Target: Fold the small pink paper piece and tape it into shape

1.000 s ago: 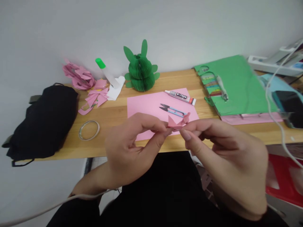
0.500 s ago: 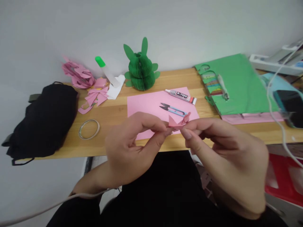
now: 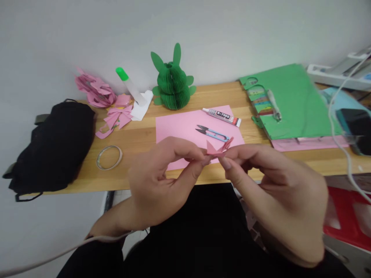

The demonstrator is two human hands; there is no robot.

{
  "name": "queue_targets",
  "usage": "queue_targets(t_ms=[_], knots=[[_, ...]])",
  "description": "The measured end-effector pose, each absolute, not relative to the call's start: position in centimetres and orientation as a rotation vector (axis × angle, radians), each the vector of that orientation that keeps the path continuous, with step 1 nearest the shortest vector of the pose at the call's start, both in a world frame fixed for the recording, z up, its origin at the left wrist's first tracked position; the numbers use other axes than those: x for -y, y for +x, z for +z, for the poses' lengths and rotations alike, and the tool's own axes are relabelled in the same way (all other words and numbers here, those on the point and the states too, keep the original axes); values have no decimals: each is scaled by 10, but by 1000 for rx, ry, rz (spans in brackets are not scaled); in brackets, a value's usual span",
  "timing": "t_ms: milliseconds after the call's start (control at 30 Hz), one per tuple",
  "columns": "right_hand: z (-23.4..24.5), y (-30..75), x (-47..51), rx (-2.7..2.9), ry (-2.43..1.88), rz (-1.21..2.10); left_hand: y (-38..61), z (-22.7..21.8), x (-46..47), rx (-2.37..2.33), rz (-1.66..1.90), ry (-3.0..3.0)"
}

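A small folded pink paper piece (image 3: 218, 148) is held in front of the wooden table's (image 3: 139, 137) near edge. My left hand (image 3: 159, 181) pinches its left end between thumb and fingers. My right hand (image 3: 275, 193) pinches its right end the same way. Just behind the piece, a pink paper sheet (image 3: 179, 127) lies on the table with small blue thread snips (image 3: 213, 133) on it and a tube of B-7000 glue (image 3: 222, 117) at its far edge.
A green honeycomb paper figure (image 3: 172, 83) stands at the back. Pink paper scraps (image 3: 106, 102), a green-capped glue stick (image 3: 130, 87), a tape ring (image 3: 109, 157) and a black bag (image 3: 55, 144) are left. A green folder (image 3: 292, 102) and white cable (image 3: 336, 127) are right.
Both hands keep their pinch on the pink piece and barely shift. The view has tilted up very slightly.
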State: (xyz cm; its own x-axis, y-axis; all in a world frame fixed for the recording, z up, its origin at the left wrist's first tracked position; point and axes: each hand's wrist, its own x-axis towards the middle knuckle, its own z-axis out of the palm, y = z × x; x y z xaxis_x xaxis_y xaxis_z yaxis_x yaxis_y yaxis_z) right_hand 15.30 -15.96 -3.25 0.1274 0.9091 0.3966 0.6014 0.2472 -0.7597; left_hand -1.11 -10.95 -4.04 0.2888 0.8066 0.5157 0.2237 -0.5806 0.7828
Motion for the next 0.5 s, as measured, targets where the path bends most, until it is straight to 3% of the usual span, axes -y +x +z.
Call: queue_targets(t_ms=[500], knots=[[-31,147,161,1671,-1546,178,-10,-40,109,-964,1270,1928]])
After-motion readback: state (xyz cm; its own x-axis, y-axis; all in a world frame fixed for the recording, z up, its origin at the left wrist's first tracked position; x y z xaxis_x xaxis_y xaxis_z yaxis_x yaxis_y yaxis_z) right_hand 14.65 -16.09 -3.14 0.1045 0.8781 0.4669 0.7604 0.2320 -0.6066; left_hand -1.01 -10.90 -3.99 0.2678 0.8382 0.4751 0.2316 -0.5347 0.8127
